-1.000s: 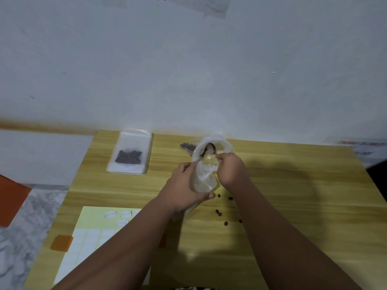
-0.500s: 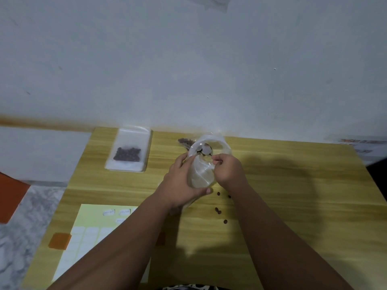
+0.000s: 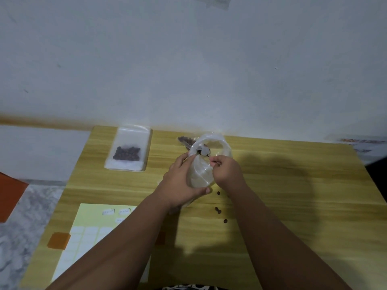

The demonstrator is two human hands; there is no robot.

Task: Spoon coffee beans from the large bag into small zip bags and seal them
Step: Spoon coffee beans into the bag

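1. Two hands meet at a small zip bag (image 3: 202, 174) held up just above the bench (image 3: 293, 185). The left hand (image 3: 180, 185) has its fingers (image 3: 181, 162) curled around the bag's left side and its thumb pressed across the lower front, gripping it.
2. The right hand (image 3: 227, 172) has its fingers (image 3: 215, 162) pinched closed on the handle of a spoon (image 3: 202, 151), whose bowl sits inside the bag's open mouth with something dark in it.
3. The bag's mouth is rounded open and tilted toward the wall (image 3: 188, 59); its lower part looks pale and cloudy, and how many beans lie inside cannot be told.
4. Just behind the bag, touching or nearly so, the large bag (image 3: 186, 140) lies with a cluster of dark beans showing through its clear plastic.
5. Four loose beans (image 3: 218, 210) lie scattered on the bench below the right wrist.
6. Farther left, well apart, a filled zip bag (image 3: 128, 150) lies flat on the bench with beans gathered at its middle.
7. Nearest the person, a yellow label sheet (image 3: 88, 233) lies under the left forearm, with an orange tab (image 3: 58, 240) at its left edge.
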